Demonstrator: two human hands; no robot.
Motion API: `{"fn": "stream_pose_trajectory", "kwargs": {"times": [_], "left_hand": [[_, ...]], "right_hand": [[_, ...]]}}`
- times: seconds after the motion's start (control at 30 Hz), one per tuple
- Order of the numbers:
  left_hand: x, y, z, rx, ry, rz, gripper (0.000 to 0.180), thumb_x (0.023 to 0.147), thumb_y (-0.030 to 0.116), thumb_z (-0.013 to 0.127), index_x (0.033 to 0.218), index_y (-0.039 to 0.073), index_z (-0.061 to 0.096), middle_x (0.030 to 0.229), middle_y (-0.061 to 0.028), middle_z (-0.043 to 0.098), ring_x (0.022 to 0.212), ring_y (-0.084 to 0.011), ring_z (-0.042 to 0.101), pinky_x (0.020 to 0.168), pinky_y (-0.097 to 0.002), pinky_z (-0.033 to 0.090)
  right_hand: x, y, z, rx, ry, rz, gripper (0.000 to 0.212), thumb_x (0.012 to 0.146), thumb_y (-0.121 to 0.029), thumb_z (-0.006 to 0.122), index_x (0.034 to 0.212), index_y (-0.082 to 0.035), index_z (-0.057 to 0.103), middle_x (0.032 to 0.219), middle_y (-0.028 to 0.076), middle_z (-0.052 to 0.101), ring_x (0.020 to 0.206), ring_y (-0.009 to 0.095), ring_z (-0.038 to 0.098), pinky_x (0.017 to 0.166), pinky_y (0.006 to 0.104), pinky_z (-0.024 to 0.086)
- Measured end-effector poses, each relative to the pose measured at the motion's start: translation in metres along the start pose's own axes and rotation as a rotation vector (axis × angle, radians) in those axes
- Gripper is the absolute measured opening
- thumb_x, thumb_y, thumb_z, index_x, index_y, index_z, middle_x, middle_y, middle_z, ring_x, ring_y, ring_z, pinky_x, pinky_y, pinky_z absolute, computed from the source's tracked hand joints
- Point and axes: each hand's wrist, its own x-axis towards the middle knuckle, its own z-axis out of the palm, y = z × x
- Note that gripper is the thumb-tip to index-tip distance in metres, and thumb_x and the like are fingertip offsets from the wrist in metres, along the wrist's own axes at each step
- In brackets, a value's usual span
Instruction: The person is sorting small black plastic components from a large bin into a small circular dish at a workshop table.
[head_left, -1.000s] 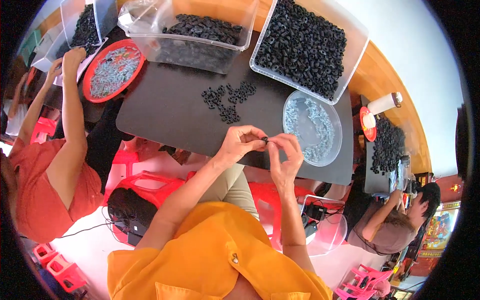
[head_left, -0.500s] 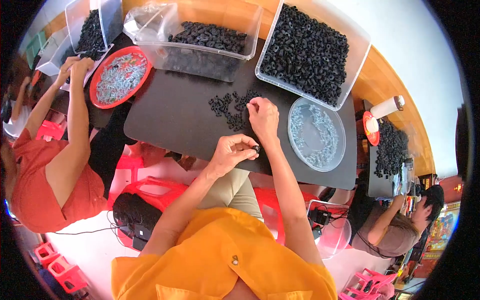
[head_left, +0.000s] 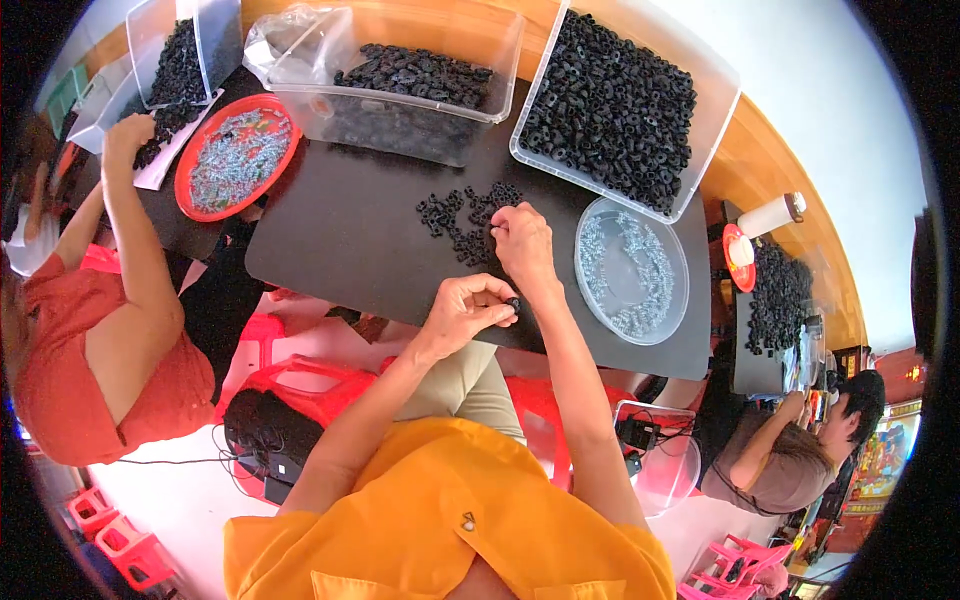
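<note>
Near the table's front edge, my left hand (head_left: 462, 318) pinches a small black ring-like part (head_left: 514, 304) between thumb and fingers. My right hand (head_left: 526, 248) is just beyond it, its fingers drawn together at the right side of a loose pile of small black parts (head_left: 468, 232). Whatever its fingertips hold, if anything, is hidden. To the right of that hand lies a round clear tray (head_left: 668, 318) with many small shiny, pale pieces spread inside it.
Two clear bins, one wide (head_left: 400, 105) and one deep (head_left: 715, 120), hold black parts at the back of the dark table (head_left: 340, 220). A red plate (head_left: 189, 205) of shiny pieces sits left, beside a co-worker in a red top (head_left: 110, 350). Another person (head_left: 780, 470) works at right.
My right hand has shifted very slightly left and down at the pile; my left hand keeps its pinch on the black part. The co-worker at left has moved a hand toward the black parts.
</note>
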Motion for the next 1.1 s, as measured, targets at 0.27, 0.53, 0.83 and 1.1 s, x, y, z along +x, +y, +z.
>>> {"fn": "stream_pose_trajectory", "kwargs": {"times": [0.27, 0.53, 0.83, 1.1], "left_hand": [[0.001, 0.005, 0.006, -0.030, 0.049, 0.052, 0.013, 0.087, 0.002, 0.057, 0.099, -0.001, 0.056, 0.091, -0.0066, 0.062, 0.078, -0.0132, 0.063, 0.071, -0.0251, 0.053], [0.001, 0.006, 0.007, 0.009, 0.053, 0.026, 0.013, 0.088, 0.004, 0.056, 0.100, -0.001, 0.054, 0.092, -0.0094, 0.062, 0.078, -0.0144, 0.063, 0.071, -0.0262, 0.053], [0.000, 0.003, 0.006, 0.044, 0.029, 0.011, 0.012, 0.087, 0.000, 0.057, 0.098, -0.004, 0.057, 0.089, -0.0078, 0.063, 0.080, -0.0136, 0.064, 0.073, -0.0250, 0.053], [0.001, -0.002, 0.007, 0.102, 0.036, 0.004, 0.011, 0.087, -0.002, 0.056, 0.097, -0.002, 0.058, 0.086, -0.0052, 0.063, 0.079, -0.0110, 0.063, 0.071, -0.0231, 0.052]], "right_hand": [[-0.026, 0.010, -0.037, 0.566, -0.008, 0.172, 0.013, 0.077, -0.002, 0.062, 0.090, 0.000, 0.064, 0.078, 0.011, 0.065, 0.065, 0.017, 0.062, 0.061, 0.0289, 0.050], [-0.076, 0.000, -0.078, 0.967, -0.175, 0.256, 0.012, 0.083, 0.000, 0.060, 0.094, 0.003, 0.065, 0.079, 0.007, 0.065, 0.071, 0.011, 0.064, 0.065, 0.0230, 0.053], [-0.085, -0.002, -0.074, 0.679, -0.201, 0.217, 0.010, 0.084, 0.002, 0.059, 0.093, 0.004, 0.064, 0.077, 0.007, 0.066, 0.071, 0.011, 0.064, 0.065, 0.0238, 0.053], [-0.086, -0.006, -0.081, 0.432, -0.184, 0.068, 0.014, 0.076, 0.007, 0.061, 0.089, 0.002, 0.063, 0.077, 0.011, 0.065, 0.069, 0.016, 0.065, 0.061, 0.0269, 0.051]]}}
